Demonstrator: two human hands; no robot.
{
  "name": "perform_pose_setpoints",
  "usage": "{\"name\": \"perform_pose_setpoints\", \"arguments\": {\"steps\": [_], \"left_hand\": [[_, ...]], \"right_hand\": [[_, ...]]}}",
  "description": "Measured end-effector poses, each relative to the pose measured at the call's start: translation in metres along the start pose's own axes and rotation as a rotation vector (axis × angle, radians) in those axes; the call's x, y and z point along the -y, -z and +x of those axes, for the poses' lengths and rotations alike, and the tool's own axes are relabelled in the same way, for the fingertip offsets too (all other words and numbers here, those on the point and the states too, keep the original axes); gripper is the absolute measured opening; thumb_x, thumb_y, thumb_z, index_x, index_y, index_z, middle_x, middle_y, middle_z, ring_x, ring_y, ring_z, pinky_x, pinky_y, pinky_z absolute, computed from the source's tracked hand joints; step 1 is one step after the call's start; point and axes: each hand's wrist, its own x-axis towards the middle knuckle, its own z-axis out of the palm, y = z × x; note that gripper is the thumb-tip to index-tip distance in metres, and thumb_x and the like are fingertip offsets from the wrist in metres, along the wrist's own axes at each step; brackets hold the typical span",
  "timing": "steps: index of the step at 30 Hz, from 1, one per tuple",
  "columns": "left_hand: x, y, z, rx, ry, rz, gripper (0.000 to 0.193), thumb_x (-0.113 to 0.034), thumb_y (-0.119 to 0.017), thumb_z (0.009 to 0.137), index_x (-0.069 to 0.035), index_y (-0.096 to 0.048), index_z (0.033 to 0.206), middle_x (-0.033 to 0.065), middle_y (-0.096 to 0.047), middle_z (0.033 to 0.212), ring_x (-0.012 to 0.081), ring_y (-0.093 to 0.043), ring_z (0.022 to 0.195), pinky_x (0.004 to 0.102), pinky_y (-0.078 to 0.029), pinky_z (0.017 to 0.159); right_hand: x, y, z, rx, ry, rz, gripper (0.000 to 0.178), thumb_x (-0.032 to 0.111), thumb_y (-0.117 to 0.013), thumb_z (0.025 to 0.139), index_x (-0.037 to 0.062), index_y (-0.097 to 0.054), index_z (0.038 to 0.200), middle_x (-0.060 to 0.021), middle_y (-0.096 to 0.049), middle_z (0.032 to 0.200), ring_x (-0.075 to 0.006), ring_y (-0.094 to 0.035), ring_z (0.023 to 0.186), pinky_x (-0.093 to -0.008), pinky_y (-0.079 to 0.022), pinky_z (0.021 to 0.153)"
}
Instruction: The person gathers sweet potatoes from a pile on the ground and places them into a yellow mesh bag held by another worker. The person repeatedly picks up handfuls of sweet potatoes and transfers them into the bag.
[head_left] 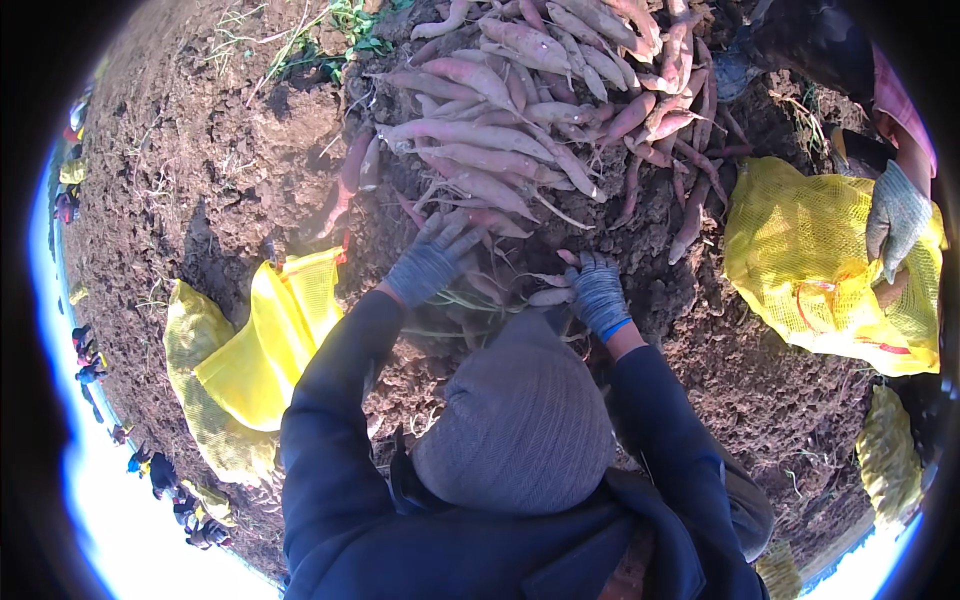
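Note:
A large heap of pinkish-purple sweet potatoes (490, 140) lies on the soil in front of me. My left hand (430, 262), in a grey-blue knit glove, rests at the heap's near edge with its fingers spread over the lowest roots. To its right, my right hand (599, 293), gloved alike with a bright blue cuff, has its fingers curled at a small sweet potato (550, 297). Between the hands lie thin roots and pale green stems, partly covered by a grey knit cap (520, 420).
Left of me lie yellow mesh sacks (275, 350). At the right, another person's gloved hand (897, 215) touches a yellow mesh bag (800, 260). Another sack (888, 455) stands lower right. Green leaves (360, 30) grow at the top. Several people appear along the far left edge.

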Motion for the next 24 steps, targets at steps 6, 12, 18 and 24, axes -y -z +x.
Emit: {"name": "perform_pose_setpoints", "arguments": {"steps": [6, 12, 18, 24], "left_hand": [[0.007, -0.011, 0.045, -0.040, 0.018, -0.005, 0.044, -0.027, -0.055, 0.089, -0.017, -0.059, 0.132, 0.0076, -0.055, 0.140, 0.0269, -0.053, 0.127, 0.0491, -0.042, 0.104], [-0.006, -0.012, 0.079, 0.232, -0.028, 0.229, 0.046, -0.025, -0.054, 0.090, -0.012, -0.059, 0.133, 0.0119, -0.058, 0.129, 0.0265, -0.057, 0.115, 0.0473, -0.047, 0.094], [-0.018, 0.027, 0.064, -0.022, 0.374, -0.255, 0.062, -0.032, -0.079, 0.068, -0.005, -0.060, 0.121, 0.0149, -0.061, 0.119, 0.0295, -0.059, 0.110, 0.0416, -0.049, 0.093], [-0.027, 0.043, 0.038, -0.663, 1.345, -2.040, 0.049, -0.037, -0.071, 0.088, -0.004, -0.057, 0.121, 0.0118, -0.064, 0.108, 0.0268, -0.065, 0.098, 0.0406, -0.055, 0.085]], "right_hand": [[-0.009, 0.028, -0.030, -0.124, -0.358, 0.312, 0.052, 0.017, -0.072, 0.067, 0.0046, -0.060, 0.116, -0.0199, -0.057, 0.110, -0.0415, -0.058, 0.095, -0.0498, -0.047, 0.086], [-0.006, 0.052, 0.004, -0.442, -0.409, 0.513, 0.051, 0.020, -0.077, 0.071, 0.0006, -0.059, 0.114, -0.0210, -0.058, 0.105, -0.0412, -0.060, 0.096, -0.0460, -0.051, 0.083], [-0.004, 0.114, 0.057, -0.585, -0.200, 0.488, 0.059, 0.022, -0.082, 0.072, -0.0010, -0.054, 0.119, -0.0168, -0.059, 0.106, -0.0330, -0.061, 0.098, -0.0390, -0.051, 0.087], [-0.004, 0.199, 0.175, -0.364, -0.018, 0.099, 0.077, 0.037, -0.080, 0.071, 0.0021, -0.053, 0.134, -0.0226, -0.059, 0.122, -0.0415, -0.057, 0.114, -0.0504, -0.045, 0.100]]}}
